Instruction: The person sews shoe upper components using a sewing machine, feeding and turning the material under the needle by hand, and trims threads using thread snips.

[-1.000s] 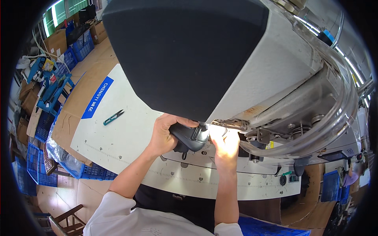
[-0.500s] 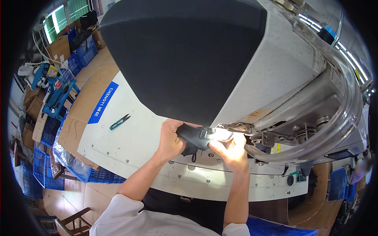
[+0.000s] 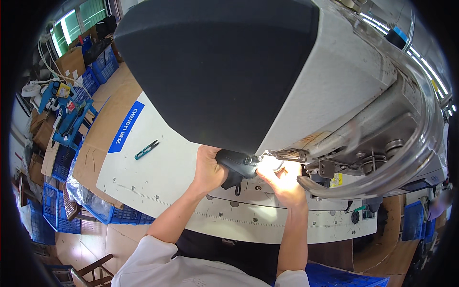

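Observation:
A black leather-like padded piece [image 3: 235, 163] lies under the sewing machine head [image 3: 330, 91], at the brightly lit needle area. My left hand [image 3: 208, 170] is closed round its left end, with the thumb on the near side. My right hand [image 3: 288, 184] pinches its right end beside the metal presser parts [image 3: 287, 154], where glare washes out the detail. A small black strap or loop [image 3: 237, 190] hangs below the piece. The dark machine cover hides part of the far side. Teal thread snips [image 3: 147, 149] lie on the white worktable [image 3: 158, 177] to the left.
A clear curved guard tube [image 3: 382, 187] arches close to my right hand. Cardboard [image 3: 98, 138] borders the table's left side. Blue crates [image 3: 56, 205] stand at the left, with a wooden stool [image 3: 93, 272] below. A small black round item [image 3: 355, 217] rests at the table's right end.
The black piece has turned slightly at the needle area, its right end tilting a little upward. Both hands keep their hold. The whole view has shifted slightly.

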Tool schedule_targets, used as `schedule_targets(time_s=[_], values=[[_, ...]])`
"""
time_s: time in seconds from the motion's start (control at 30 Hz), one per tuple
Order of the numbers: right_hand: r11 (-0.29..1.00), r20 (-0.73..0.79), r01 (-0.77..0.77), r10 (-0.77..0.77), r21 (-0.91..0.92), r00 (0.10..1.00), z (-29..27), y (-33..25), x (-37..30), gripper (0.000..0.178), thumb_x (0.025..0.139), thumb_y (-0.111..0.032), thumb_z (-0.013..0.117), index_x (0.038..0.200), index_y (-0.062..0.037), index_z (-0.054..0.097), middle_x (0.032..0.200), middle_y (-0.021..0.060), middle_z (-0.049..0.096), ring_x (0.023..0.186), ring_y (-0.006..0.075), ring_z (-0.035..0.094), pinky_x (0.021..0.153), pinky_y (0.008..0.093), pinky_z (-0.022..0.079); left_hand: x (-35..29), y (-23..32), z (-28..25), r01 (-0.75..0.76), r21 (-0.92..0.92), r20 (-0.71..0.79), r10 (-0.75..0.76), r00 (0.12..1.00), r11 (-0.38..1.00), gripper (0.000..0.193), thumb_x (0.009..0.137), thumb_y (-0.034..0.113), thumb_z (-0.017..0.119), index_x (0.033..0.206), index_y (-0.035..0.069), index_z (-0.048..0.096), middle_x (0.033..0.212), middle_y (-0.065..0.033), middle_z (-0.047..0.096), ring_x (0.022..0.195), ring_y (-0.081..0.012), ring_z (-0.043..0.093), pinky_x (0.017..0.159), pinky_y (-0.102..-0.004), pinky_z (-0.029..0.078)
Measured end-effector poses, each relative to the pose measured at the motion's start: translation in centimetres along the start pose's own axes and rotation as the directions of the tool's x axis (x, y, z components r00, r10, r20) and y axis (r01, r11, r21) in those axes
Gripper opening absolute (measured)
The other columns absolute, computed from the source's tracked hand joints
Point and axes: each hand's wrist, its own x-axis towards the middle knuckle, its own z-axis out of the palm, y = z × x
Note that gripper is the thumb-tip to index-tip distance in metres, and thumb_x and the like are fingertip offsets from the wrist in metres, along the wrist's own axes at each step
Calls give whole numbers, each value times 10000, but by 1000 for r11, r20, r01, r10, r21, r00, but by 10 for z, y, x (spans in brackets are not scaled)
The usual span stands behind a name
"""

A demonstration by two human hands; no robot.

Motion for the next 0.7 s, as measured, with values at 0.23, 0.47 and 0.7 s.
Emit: schedule_targets(time_s=[0.23, 0.47, 0.7], values=[[927, -113, -234, 276, 292, 954, -14, 24, -5, 119, 819, -26, 700, 911, 18, 638, 836, 29, 633, 759, 91, 582, 702, 258, 484, 9, -5, 6, -44, 34, -38, 46, 998, 998, 437, 594, -189, 411, 898, 8, 655, 853, -50, 653, 824, -188, 596, 772, -252, 446], [970, 4, 16, -16, -242, 1000, 3, 1, 1, 130, 843, -75, 694, 929, 13, 654, 849, 22, 648, 763, 86, 571, 698, 252, 477, 7, -6, -2, -18, 35, -38, 20, 999, 999, 444, 577, -194, 394, 878, 11, 648, 806, -44, 650, 774, -180, 582, 749, -257, 443], [993, -67, -38, 30, -109, 997, -2, 15, -1, 145, 829, -32, 696, 956, 19, 646, 886, 31, 648, 791, 96, 577, 723, 259, 481, 11, 2, 0, -68, -55, -30, 66, 997, 996, 461, 573, -199, 375, 874, 15, 650, 820, -40, 660, 790, -165, 590, 756, -254, 445]])
